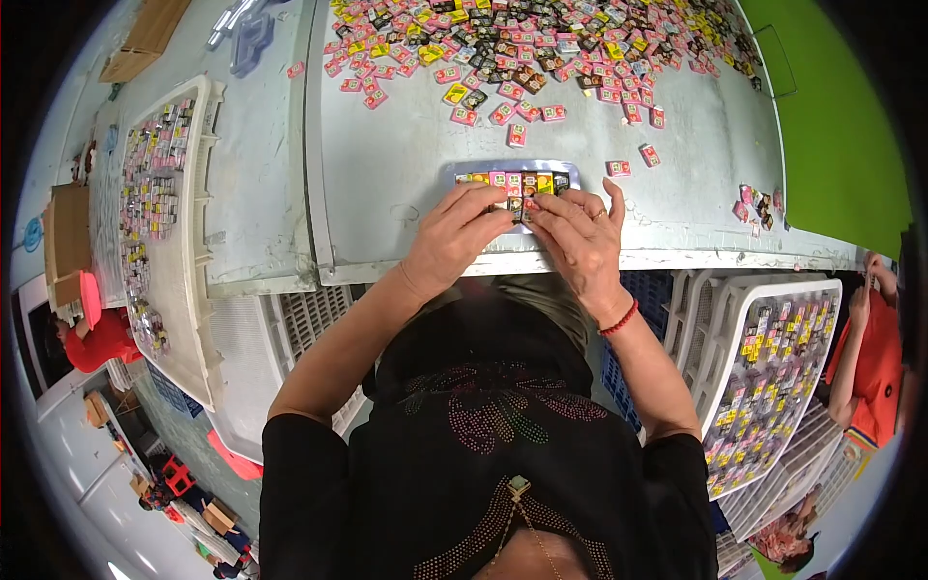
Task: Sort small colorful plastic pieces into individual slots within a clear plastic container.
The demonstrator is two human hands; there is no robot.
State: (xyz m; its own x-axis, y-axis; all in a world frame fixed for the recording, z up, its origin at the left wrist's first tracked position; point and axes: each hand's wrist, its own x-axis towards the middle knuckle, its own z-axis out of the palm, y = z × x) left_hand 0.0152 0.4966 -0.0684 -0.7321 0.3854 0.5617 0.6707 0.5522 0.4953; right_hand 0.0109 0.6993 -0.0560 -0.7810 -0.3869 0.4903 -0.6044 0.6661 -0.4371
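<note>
A small clear plastic tray (570,174) lies on the white table near its front edge, with a row of small square wrapped sweets (514,181) in pink, yellow and dark colours in it. My left hand (454,237) and my right hand (578,237) both rest over the tray's near half, fingertips pressing on the sweets and hiding much of them. A red band circles my right wrist (619,319). Whether either hand pinches a single sweet is hidden by the fingers.
A big heap of loose wrapped sweets (541,43) covers the table's far side, with strays (650,155) nearer. White crates hold filled trays at left (155,193) and lower right (773,367). Another person in orange (875,358) sits at right; a green surface (831,106) lies beyond.
</note>
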